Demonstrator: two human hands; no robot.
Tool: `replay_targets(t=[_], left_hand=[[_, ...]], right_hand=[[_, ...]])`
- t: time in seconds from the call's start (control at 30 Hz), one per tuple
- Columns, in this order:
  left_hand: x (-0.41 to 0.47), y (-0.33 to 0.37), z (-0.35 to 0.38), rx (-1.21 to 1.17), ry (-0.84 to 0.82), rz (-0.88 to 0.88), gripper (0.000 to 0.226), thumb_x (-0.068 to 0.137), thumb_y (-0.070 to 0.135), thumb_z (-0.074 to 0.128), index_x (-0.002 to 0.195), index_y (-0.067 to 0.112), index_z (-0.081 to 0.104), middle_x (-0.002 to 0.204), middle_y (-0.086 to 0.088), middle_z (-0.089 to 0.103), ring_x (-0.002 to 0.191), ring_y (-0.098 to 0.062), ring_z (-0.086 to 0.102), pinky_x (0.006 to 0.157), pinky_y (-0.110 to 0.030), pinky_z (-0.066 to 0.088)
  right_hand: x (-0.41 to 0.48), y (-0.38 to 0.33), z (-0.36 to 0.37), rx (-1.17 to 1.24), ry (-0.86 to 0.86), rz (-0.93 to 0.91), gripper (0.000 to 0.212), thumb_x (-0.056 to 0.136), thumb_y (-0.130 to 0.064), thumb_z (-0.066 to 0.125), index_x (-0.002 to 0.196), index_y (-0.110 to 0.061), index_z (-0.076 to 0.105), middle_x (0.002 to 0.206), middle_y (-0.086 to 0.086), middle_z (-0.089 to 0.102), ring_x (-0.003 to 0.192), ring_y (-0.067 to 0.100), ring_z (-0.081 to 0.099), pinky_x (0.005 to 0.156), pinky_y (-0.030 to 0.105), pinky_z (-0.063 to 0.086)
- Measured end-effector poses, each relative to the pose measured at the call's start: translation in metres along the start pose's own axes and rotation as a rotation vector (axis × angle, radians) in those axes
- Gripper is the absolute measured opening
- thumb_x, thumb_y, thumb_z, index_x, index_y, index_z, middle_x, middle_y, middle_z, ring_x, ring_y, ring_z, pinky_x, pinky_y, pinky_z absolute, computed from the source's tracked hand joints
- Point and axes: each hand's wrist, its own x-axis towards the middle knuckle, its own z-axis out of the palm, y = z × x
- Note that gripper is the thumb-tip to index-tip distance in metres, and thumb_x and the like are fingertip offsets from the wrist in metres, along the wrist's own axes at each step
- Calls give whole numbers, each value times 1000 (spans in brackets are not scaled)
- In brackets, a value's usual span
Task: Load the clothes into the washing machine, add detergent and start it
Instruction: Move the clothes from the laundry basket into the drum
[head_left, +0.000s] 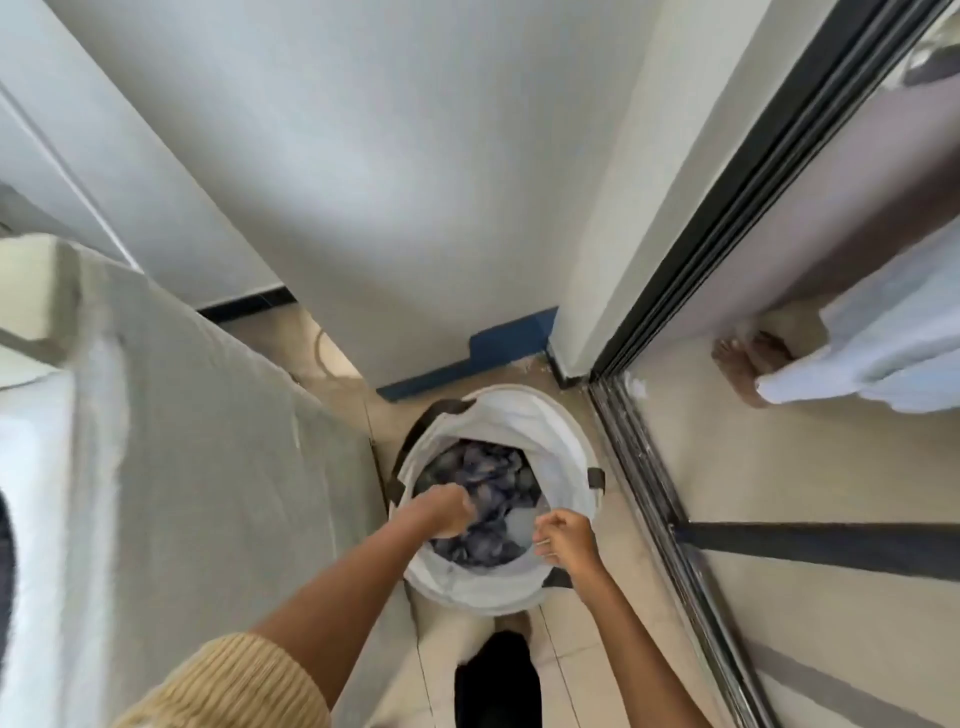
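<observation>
Dark blue-grey cloth, crumpled into soft folds, was seen as the clothes (488, 493) heaped inside a round hamper (519, 415) of limp white fabric; a dark strap handle (597, 477) was stitched to its right side. The hamper was set on pale floor tiles (727, 493), in the corner below a smooth white wall (363, 156) edged with blue skirting (467, 371).

The left hand (447, 512) was sunk into the heap, its fingers curled round a fold of the clothes; the right hand (566, 538) was closed in a pinch on the hamper's near rim; a ribbed tan sleeve (234, 686) was pushed up the left arm.

The washing machine (208, 467), draped in a pale grey textured cover, was ranged along the left, just beside the hamper; whether the two touched could not be told. A black sliding-door frame (727, 218) and its metal track were run along the right; only a narrow strip of tile was left between machine and track, and most of its width was taken by the hamper. Beyond the track, another person's bare feet (748, 364) were planted under a white garment (872, 358).
</observation>
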Motion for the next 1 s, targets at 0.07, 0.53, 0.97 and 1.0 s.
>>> replay_targets(t=[0.07,0.53,0.97,1.0], left_hand=[[24,-16,23,10,-56,-36,26,92,12,41,92,-3,62,115,-27,60,111,-38,56,82,-39,44],[153,-82,121,-177,-117,-176,26,94,18,34,98,9,58,119,-16,60,108,-33,55,90,-39,43],[189,-98,154,-633,56,-186,22,76,24,45,81,17,65,87,-8,64,91,-31,64,87,-45,53],[180,-95,154,-674,61,-181,25,72,25,42,81,17,64,87,-11,65,89,-31,64,87,-47,53]], right_hand=[[31,21,10,-11,-27,55,20,92,-7,47,75,-8,57,68,7,60,57,19,57,51,22,45],[215,97,123,-681,-236,-32,32,93,-9,39,101,10,63,113,28,61,105,37,57,80,35,41],[285,128,173,-809,-136,-100,18,87,-10,52,89,5,62,101,26,63,98,36,60,78,38,47],[273,123,166,-749,-126,-95,16,85,-9,53,76,2,60,89,26,62,88,33,60,73,35,44]])
